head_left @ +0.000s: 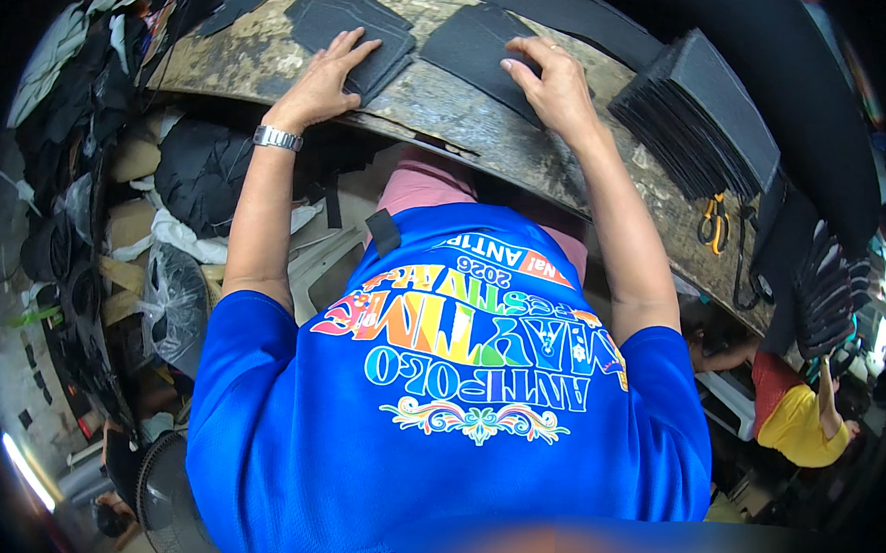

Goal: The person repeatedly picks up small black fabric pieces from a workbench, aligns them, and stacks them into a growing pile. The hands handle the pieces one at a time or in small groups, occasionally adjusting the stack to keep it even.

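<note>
My left hand point(323, 78), with a silver watch at the wrist, rests with its fingers apart on a small pile of flat black panels point(362, 14) on the worn wooden bench. Its thumb lies near the pile's front edge. To the right of that pile lies another set of black panels point(470, 46). My right hand point(558, 87), wearing a ring, touches these at their right side; its fingers are bent but apart, with the fingertips on the top surface. Nothing is visibly lifted by either hand.
A tall leaning stack of black panels point(702, 110) stands at the bench's right. Yellow-handled cutters point(713, 226) lie in front of it. Black sheet material point(577, 18) runs along the far edge. Scraps and a plastic bag point(173, 297) crowd the left. A person in yellow point(806, 421) is at lower right.
</note>
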`<state>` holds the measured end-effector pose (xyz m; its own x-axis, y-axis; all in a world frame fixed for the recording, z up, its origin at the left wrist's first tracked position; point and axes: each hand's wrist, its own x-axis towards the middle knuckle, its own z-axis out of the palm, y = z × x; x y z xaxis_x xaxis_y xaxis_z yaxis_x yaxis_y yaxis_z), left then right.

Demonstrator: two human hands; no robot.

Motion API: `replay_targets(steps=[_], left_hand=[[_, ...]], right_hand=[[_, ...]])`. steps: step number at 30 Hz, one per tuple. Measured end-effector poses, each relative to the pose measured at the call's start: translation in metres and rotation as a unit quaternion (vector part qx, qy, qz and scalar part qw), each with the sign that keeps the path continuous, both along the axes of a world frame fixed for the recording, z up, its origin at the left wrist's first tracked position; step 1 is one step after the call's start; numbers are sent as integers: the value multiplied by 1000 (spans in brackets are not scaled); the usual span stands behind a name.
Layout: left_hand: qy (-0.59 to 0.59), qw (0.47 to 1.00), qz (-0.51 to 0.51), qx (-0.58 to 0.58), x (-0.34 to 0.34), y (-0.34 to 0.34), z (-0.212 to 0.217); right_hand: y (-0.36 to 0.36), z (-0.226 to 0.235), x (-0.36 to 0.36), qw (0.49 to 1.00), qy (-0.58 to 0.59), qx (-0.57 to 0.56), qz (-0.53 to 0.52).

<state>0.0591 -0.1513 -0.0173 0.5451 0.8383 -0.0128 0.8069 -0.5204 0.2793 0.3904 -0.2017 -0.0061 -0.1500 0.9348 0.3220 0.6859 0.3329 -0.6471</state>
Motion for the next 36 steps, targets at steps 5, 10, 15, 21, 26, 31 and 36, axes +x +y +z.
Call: replay_targets(steps=[5,10,15,21,26,31,36], left_hand=[[-100,995,-8,5,-12,-7,-15],[-129,991,-20,-7,-17,0,-14],[-169,985,2,31,-13,12,-10],[-235,947,-9,219,21,15,28],[-528,845,76,-40,72,-23,60],[-702,648,-10,-294,134,-52,36],[-735,528,-1,-426,148,-66,17]], right_hand=[[33,-38,-19,990,-124,6,-65],[40,-38,-13,984,-142,-40,-97],[43,-31,-8,983,-101,-108,-108],[12,5,-7,997,54,-4,-49],[-47,55,-3,906,408,-73,80],[-50,45,-20,913,396,99,-18],[-66,21,-19,856,513,-20,-60]])
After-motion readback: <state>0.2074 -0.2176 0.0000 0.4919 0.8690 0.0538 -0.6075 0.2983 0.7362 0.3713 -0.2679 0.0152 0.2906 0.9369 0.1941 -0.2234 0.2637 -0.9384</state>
